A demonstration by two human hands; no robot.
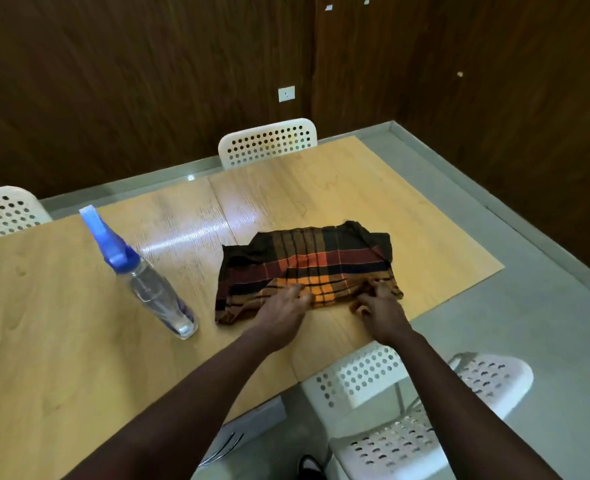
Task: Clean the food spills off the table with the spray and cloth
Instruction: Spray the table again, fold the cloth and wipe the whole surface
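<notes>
A plaid cloth [307, 261] in orange, red and black lies folded and rumpled on the light wooden table [61, 323]. My left hand [283, 311] pinches its near edge toward the middle. My right hand [380, 310] grips the same near edge at the right corner. A clear spray bottle [155, 289] with a blue trigger head stands upright to the left of the cloth, apart from both hands. No food spills are plainly visible on the wood.
White perforated chairs stand around the table: one at the far side [269, 142], one at the far left [4, 211], two at the near right [407, 410]. Dark wood-panelled walls [148, 81] lie behind, and grey floor [528, 271] to the right.
</notes>
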